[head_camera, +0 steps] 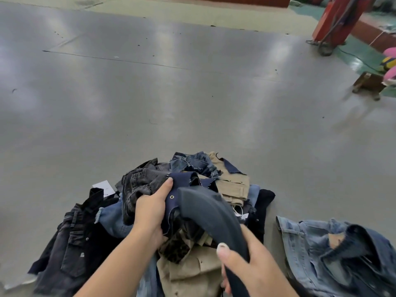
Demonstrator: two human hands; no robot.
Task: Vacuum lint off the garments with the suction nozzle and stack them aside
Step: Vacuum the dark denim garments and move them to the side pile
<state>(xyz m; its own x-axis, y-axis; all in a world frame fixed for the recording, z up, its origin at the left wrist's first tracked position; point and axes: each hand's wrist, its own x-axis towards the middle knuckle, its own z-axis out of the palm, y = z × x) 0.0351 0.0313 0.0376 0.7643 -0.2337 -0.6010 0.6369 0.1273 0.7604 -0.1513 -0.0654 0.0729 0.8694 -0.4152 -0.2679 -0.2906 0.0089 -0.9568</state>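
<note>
Grey floor fills most of the room, shiny with streaks of light and dotted with dark specks. Near the person's feet sits a heap of garments, black and blue denim jumbled with khaki pieces, and just to its right, lying apart on the floor, a pale blue denim jacket. Far off at the right edge stand a red machine base and a small wooden stool. The suction nozzle, a dark curved tube, arcs down onto the top of the heap, its mouth against a navy garment with a metal eyelet. The right hand is wrapped around the nozzle's lower stretch, thumb on top. The left hand clutches bunched dark denim and the navy piece at the heap's crown, forefinger stretched forward.
</note>
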